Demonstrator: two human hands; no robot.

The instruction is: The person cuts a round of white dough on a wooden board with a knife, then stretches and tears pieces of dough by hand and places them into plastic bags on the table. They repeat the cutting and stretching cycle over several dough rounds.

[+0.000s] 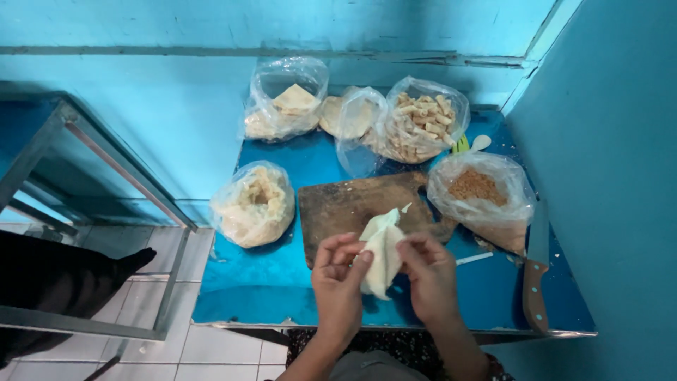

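Pale, thin folded dough wrapper [382, 254] held above near edge of worn brown wooden cutting board [363, 208]. Left hand [340, 279] and right hand [428, 271] both pinch it, fingers closed on its sides. Clear plastic bags of pale filling [255, 204] and brown crumbs [481, 197] flank board on blue table [254, 282]; brown-handled knife [536, 271] far right.

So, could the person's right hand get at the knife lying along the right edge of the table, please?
Probably yes. The knife lies flat and uncovered just right of the right hand, with only bare blue table between. But both hands are pinching the pale wrapper, so the right hand would have to let go first.
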